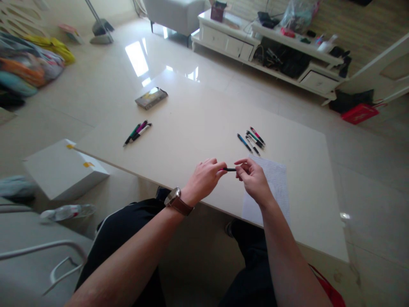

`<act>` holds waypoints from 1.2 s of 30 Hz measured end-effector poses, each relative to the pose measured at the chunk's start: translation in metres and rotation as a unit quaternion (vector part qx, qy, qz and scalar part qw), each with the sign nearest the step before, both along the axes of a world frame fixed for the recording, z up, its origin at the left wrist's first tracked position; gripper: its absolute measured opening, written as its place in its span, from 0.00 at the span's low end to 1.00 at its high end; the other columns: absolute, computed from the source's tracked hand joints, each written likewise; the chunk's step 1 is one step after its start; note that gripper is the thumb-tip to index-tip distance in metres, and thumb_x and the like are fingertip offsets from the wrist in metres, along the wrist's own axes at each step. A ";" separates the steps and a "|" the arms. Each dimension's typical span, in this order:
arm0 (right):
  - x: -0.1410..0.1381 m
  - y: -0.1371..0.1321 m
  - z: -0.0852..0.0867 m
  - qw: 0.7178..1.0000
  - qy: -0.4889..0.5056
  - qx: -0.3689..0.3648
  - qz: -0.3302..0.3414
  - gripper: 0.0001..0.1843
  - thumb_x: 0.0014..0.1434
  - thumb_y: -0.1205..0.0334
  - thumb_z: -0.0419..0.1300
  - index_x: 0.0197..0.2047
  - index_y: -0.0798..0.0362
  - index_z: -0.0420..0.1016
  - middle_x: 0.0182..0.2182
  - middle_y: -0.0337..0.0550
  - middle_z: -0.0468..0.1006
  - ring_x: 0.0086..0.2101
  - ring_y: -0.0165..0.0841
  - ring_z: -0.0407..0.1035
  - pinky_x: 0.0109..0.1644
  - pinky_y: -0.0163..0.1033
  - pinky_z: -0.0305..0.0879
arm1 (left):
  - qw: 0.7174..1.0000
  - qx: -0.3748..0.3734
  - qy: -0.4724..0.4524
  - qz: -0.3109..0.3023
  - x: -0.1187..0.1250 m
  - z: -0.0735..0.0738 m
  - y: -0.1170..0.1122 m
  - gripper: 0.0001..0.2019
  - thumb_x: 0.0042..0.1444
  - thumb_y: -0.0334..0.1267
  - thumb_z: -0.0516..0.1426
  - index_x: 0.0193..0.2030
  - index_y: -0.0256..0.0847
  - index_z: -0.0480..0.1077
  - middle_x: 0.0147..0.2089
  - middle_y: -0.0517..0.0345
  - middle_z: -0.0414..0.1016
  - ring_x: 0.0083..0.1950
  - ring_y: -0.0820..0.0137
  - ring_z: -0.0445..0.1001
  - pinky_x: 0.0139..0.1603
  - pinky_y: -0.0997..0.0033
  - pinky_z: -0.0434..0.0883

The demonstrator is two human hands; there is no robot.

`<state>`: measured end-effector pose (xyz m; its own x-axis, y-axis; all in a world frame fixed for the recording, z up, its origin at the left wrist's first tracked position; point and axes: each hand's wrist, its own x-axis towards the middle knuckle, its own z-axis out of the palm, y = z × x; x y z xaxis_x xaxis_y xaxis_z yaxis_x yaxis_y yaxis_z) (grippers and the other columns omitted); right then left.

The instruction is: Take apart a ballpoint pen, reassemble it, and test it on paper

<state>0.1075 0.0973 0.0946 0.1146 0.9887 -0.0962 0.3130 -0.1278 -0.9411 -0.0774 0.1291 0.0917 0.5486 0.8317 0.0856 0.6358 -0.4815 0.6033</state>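
Left hand (206, 178) and right hand (255, 181) together pinch one pen (230, 169) near one paper sheet (278, 183).

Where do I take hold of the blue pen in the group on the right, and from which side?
Probably across the middle of its barrel, pinched from above and slightly from its left. The blue pen is slim, straight and lying on the table, and the white pen and the rest of the group lie to its right.
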 end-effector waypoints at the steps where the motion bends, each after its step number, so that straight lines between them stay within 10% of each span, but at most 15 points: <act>1: 0.000 0.000 0.000 1.000 0.004 -0.002 0.002 0.12 0.60 0.53 0.62 0.42 0.52 0.72 0.23 0.36 0.72 0.26 0.30 0.67 0.31 0.36 0.61 | 1.000 0.000 0.003 0.001 0.000 -0.001 0.001 0.10 0.68 0.43 0.52 0.46 0.45 0.73 0.40 0.56 0.71 0.40 0.68 0.69 0.41 0.68 0.63; 11: 0.007 -0.003 0.002 0.992 -0.102 -0.070 0.022 0.25 0.64 0.44 0.54 0.27 0.54 0.75 0.20 0.42 0.75 0.22 0.30 0.63 0.27 0.37 0.57 | 0.999 0.046 0.016 0.023 0.000 -0.004 0.002 0.07 0.66 0.42 0.55 0.43 0.46 0.74 0.41 0.57 0.72 0.44 0.67 0.70 0.44 0.66 0.60; 26: 0.005 -0.010 0.008 0.978 -0.194 0.040 0.071 0.15 0.65 0.55 0.56 0.30 0.51 0.77 0.27 0.42 0.79 0.28 0.33 0.70 0.34 0.38 0.61 | 0.999 -0.004 0.032 0.007 -0.001 -0.005 0.000 0.15 0.69 0.41 0.48 0.37 0.44 0.73 0.36 0.56 0.75 0.37 0.68 0.70 0.35 0.68 0.58; 36: 0.004 -0.004 0.003 0.996 -0.083 0.015 0.005 0.16 0.64 0.49 0.57 0.32 0.52 0.73 0.24 0.40 0.75 0.26 0.31 0.67 0.31 0.37 0.61 | 1.000 0.013 -0.004 -0.011 0.002 -0.002 0.001 0.12 0.68 0.42 0.50 0.39 0.43 0.73 0.37 0.56 0.76 0.40 0.68 0.72 0.40 0.69 0.63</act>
